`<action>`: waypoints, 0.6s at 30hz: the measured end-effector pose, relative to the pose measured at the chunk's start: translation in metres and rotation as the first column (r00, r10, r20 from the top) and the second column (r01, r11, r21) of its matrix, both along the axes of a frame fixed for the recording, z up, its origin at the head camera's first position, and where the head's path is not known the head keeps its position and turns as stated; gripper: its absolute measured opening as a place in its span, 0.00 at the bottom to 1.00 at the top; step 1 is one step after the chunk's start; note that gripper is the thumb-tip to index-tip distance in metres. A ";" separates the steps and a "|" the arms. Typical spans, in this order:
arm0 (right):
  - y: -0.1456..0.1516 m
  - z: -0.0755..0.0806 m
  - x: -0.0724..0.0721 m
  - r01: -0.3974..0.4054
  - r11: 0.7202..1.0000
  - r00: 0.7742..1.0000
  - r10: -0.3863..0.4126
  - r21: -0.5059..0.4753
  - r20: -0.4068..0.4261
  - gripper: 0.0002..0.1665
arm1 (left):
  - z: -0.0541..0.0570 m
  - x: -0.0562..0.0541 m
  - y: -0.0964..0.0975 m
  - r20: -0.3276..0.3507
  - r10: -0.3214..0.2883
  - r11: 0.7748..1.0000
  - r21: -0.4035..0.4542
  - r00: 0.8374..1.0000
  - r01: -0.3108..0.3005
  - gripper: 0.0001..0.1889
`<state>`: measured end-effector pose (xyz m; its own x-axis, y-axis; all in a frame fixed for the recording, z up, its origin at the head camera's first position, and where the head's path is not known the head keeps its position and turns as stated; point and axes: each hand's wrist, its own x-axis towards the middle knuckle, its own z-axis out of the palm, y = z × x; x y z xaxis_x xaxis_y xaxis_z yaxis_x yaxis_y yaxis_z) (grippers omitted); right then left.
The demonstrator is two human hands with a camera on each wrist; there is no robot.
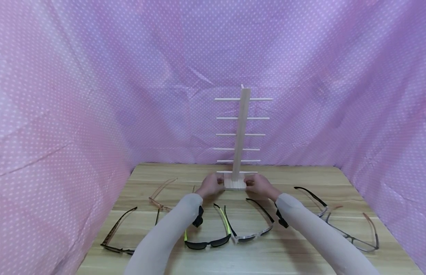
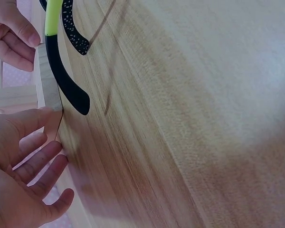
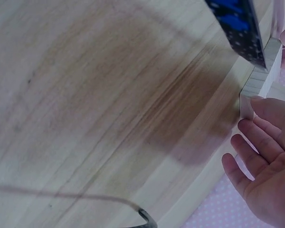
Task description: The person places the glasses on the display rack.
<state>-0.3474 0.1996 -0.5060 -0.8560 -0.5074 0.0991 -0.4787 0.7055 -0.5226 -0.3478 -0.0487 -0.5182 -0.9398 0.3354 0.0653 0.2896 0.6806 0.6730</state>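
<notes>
A wooden display stand (image 1: 242,130) with several white crossbars on an upright post stands at the back of the table. My left hand (image 1: 211,185) grips the left side of its base (image 1: 235,184), and my right hand (image 1: 262,186) grips the right side. In the left wrist view, the left thumb lies at the base's corner (image 2: 50,78) with the other fingers loosely bent beside it. The right wrist view has the right thumb at the opposite corner (image 3: 261,83), its fingers spread below. The crossbars carry no glasses.
Sunglasses with yellow-green temples (image 1: 197,245) and clear-framed sunglasses (image 1: 246,239) lie between my forearms. Dark glasses (image 1: 119,250) and a pinkish pair (image 1: 157,203) are at left, partly hidden by my arm. Grey-framed glasses (image 1: 352,238) lie at right. Pink dotted cloth (image 1: 164,114) surrounds the table.
</notes>
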 end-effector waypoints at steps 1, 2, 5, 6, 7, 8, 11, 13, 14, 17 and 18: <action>0.000 0.001 0.001 -0.002 1.000 1.000 0.002 0.001 -0.005 0.14 | 0.000 0.000 0.000 -0.001 0.000 1.000 -0.004 1.000 0.000 0.15; 0.000 0.002 0.001 -0.002 1.000 1.000 0.002 -0.001 -0.004 0.13 | 0.000 0.000 0.000 -0.001 0.001 1.000 -0.008 1.000 -0.001 0.15; -0.001 0.003 0.003 0.000 1.000 1.000 0.000 -0.002 0.002 0.14 | 0.001 0.000 0.001 0.003 0.004 1.000 -0.013 1.000 -0.004 0.15; -0.001 0.003 0.003 0.002 1.000 1.000 -0.002 0.000 0.005 0.14 | 0.001 0.000 0.001 0.005 0.004 1.000 -0.014 1.000 -0.004 0.14; -0.002 0.003 0.004 0.005 1.000 1.000 -0.005 0.008 0.005 0.13 | 0.001 0.000 0.001 0.006 0.005 1.000 -0.014 1.000 -0.005 0.14; -0.002 0.004 0.004 0.005 1.000 1.000 -0.005 0.015 0.003 0.13 | 0.001 0.000 0.001 0.007 0.005 1.000 -0.018 1.000 -0.005 0.14; -0.004 0.004 0.005 0.011 1.000 1.000 -0.011 0.024 0.007 0.12 | 0.001 0.001 0.002 0.014 0.007 1.000 -0.022 1.000 -0.006 0.13; -0.004 0.004 0.005 0.007 0.999 1.000 -0.007 0.031 -0.001 0.10 | 0.000 0.001 0.002 0.012 0.009 1.000 -0.027 1.000 -0.008 0.13; -0.004 0.004 0.005 0.003 0.999 1.000 -0.002 0.033 -0.005 0.09 | 0.000 0.001 0.002 0.009 0.010 1.000 -0.030 1.000 -0.010 0.13; -0.003 0.005 0.004 -0.010 0.999 1.000 0.010 0.044 -0.015 0.08 | 0.002 0.001 0.001 0.015 0.008 0.999 -0.052 1.000 -0.007 0.10; -0.002 0.006 0.004 -0.011 0.999 1.000 0.011 0.046 -0.013 0.09 | 0.004 0.002 0.001 0.025 0.006 0.998 -0.061 1.000 -0.004 0.09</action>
<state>-0.3436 0.1971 -0.4998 -0.8492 -0.5210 0.0868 -0.4932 0.7235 -0.4829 -0.3459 -0.0482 -0.5146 -0.9425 0.3335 0.0214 0.2700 0.7222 0.6368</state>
